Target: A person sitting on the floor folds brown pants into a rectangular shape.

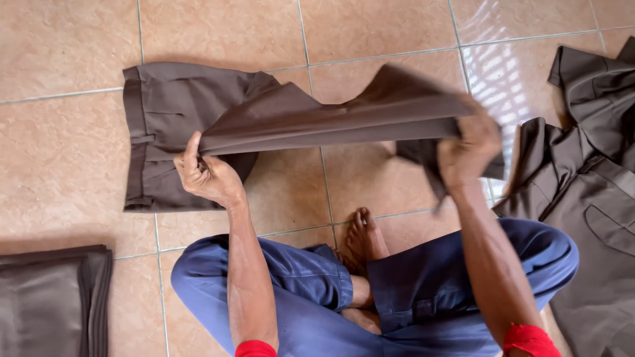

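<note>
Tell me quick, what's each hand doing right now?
Left hand: closed, holding the brown trousers at the fold.
Right hand: closed, holding up the trouser leg end.

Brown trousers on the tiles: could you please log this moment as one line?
left hand: grips trouser leg | right hand: grips hem end | brown trousers: waist on tiled floor, leg lifted
</note>
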